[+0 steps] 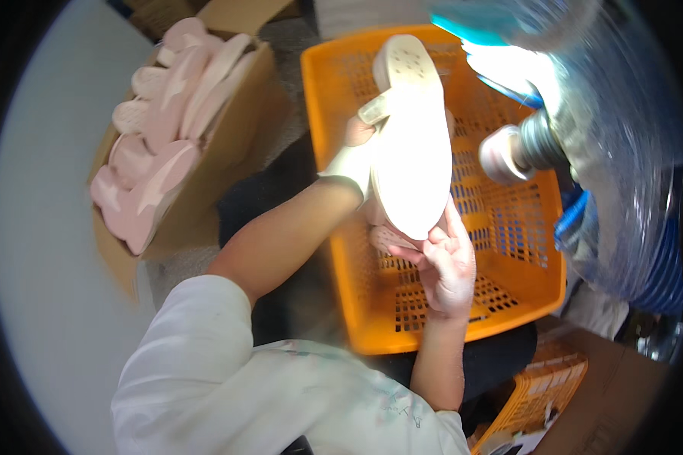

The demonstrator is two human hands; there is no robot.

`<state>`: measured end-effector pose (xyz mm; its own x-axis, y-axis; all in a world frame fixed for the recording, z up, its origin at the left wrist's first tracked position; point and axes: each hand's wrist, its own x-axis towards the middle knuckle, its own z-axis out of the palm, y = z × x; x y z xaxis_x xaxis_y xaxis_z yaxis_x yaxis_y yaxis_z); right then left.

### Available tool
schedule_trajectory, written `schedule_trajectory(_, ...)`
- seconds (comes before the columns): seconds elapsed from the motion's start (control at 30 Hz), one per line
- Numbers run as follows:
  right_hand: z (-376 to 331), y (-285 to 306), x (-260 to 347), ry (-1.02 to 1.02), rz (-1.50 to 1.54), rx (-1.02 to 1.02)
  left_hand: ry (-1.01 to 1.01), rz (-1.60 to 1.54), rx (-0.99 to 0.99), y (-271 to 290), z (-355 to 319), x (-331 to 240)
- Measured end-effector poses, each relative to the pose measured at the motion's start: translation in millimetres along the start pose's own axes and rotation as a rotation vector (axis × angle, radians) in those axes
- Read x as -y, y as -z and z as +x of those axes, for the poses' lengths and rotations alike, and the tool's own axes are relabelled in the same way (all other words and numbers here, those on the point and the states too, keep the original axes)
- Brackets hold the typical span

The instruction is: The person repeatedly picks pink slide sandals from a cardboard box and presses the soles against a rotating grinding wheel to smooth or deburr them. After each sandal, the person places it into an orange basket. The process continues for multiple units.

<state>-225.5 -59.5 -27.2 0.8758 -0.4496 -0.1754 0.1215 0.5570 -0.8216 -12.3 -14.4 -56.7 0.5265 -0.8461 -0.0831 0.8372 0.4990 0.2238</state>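
A pale foam clog (413,144) is held up over an orange plastic crate (319,98), washed out by bright light. Small holes show at its far end. My left hand (360,136), in a white glove that leaves some skin bare, grips its left side; a pale covering shows on the thumb. The near, rounded end is between the bent fingers of my right hand (448,269), which is bare. Below the clog, partly hidden by it, a pink holed foam piece (387,237) shows in the crate.
A cardboard box (235,129) full of pink foam shoes (174,98) stands at the left, beside a pale wall. Close on the right, a machine's round white head (501,155) juts over the crate, with a bright lamp and clear plastic sheeting (622,152). Another orange crate (539,387) sits lower right.
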Motion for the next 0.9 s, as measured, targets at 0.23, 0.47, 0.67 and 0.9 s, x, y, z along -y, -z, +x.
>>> schedule_trajectory(0.23, 106.8, 120.7, -33.7, -0.268, -0.575, -0.139, -0.652, 0.759, 0.032, -11.8, -17.7, -194.1)
schedule_trajectory(0.47, 131.3, 332.8, -130.8, -0.383, -1.491, -0.295, -1.002, 1.843, -0.123, -14.7, -103.8, -397.6)
schedule_trajectory(0.67, 86.6, 404.2, -162.0, -0.591, -1.303, -0.183, -0.863, 2.523, -0.717, 30.2, -159.0, -383.8)
schedule_trajectory(0.9, 101.4, 382.3, -152.8, -0.826, -1.511, -0.063, -0.648, 2.989, -0.751, 80.0, -142.4, -363.9)
